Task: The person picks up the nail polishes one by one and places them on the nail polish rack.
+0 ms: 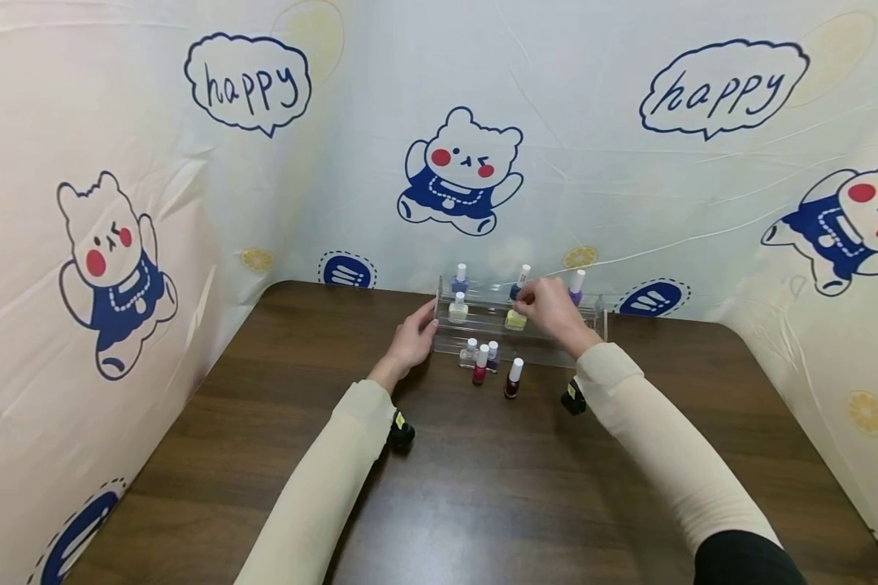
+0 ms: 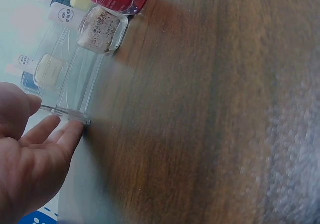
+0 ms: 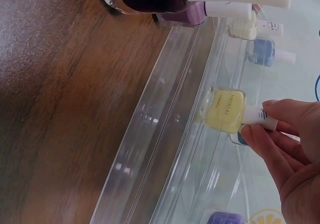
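My right hand (image 1: pixel 552 310) pinches the white cap of a yellow nail polish bottle (image 3: pixel 225 110) between thumb and fingers, at the middle tier of a clear stepped display rack (image 1: pixel 549 351). At the rack's left end, my left hand (image 1: pixel 412 337) grips the side panel, thumb on one face and fingers on the other. A cream nail polish (image 1: pixel 458 309) stands left on that middle tier. Along the top tier are a blue bottle (image 1: pixel 459 280), a dark blue one (image 1: pixel 516 289), partly behind the right hand, and a purple one (image 1: pixel 576 292).
Before the rack on the wooden table (image 1: pixel 439 504) stand a speckled clear bottle (image 2: pixel 102 30), a red bottle (image 1: pixel 479 372), a purple bottle (image 3: pixel 185 15) and a dark red bottle (image 1: pixel 511 385). A printed cloth (image 1: pixel 593 195) hangs close behind the rack.
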Available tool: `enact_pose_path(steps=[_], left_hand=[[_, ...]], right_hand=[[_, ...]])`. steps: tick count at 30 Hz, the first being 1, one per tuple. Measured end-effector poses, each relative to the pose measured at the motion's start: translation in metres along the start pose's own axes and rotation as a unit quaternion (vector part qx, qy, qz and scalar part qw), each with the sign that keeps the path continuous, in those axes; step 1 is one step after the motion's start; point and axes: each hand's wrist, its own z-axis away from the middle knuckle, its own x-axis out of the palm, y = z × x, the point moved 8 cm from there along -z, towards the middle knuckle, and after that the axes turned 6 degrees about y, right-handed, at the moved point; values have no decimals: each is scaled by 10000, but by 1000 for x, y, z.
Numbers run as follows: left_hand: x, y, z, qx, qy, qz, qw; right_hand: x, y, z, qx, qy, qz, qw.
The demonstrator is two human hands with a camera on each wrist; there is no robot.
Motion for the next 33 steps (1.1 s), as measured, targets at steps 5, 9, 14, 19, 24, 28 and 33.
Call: enact_pose_path(steps=[5,9,14,19,24,28,33], left_hand=[[0,1,1,-4,-4,-32,10000],[0,2,3,-24,-13,-62,10000],[0,2,2,-16,-24,-48,10000],[0,2,2,-11,-13,0,10000],[-1,1,2,-19,-10,18,10000],[-1,1,2,-51,-52,60,10000],[-1,1,2,-62,-60,80,9999]], right_hand=[[1,0,1,115,-36,5,9999],[1,0,1,159,-30,4,9999],[0,1,2,207,-34,-17,9998],[-5,0,4,231,-72,-138,9996],[-10,0,7,142,-141,-302,9993],[-13,0,11,109,-184,-337,9992],[-18,-1,17,87,-193,-324,9993]])
